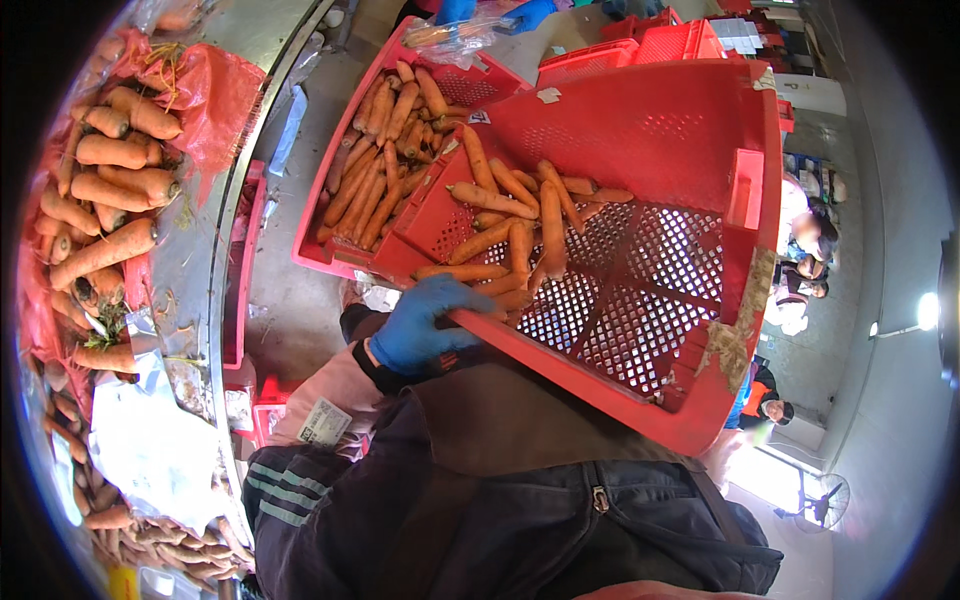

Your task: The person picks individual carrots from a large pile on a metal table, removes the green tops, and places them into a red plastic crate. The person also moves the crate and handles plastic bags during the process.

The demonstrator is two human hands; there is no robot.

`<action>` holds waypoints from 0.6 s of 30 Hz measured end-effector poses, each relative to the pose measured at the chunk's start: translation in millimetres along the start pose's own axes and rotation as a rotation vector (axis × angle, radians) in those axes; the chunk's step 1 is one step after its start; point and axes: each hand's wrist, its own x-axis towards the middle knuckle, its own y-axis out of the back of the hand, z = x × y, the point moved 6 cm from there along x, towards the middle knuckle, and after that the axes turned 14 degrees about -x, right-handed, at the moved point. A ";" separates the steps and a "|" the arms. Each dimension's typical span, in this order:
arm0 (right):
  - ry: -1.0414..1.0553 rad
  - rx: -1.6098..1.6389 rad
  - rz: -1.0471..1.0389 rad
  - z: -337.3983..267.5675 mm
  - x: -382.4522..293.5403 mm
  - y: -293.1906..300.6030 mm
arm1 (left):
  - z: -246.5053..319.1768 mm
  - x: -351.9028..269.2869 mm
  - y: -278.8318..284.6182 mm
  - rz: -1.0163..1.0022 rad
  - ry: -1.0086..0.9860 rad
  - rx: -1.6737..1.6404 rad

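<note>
My left hand point(427, 322), in a blue glove, grips the near rim of a red plastic crate point(600, 397). The crate is tilted, with several carrots point(551, 225) gathered at its left end and its perforated bottom showing. That end overlaps a second red crate point(322, 247), which holds many carrots point(367, 187). My right hand is not in view; a pale pink patch shows past the tilted crate's lower right corner, and I cannot tell whether it is my sleeve.
Along the left runs a metal table point(202, 277) with carrots point(112, 191), red mesh sacking point(217, 97) and a white plastic bag point(150, 442). A co-worker's blue-gloved hands point(529, 15) hold clear plastic at the top. More red crates point(675, 45) stand behind; other people are at the right.
</note>
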 end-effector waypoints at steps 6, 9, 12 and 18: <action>0.137 0.065 0.156 -38.0 8.9 -3.0 | -41.0 -4.7 21.2 0.124 0.053 -0.060; 0.158 -0.019 0.191 -74.5 26.3 1.7 | -52.7 -8.4 27.3 0.243 0.097 -0.266; 0.236 -0.036 0.148 -121.9 47.9 13.6 | -46.5 -17.1 29.3 0.364 0.075 -0.307; 0.272 -0.306 0.047 -184.8 61.7 16.3 | -32.3 -18.5 34.8 0.531 0.047 -0.548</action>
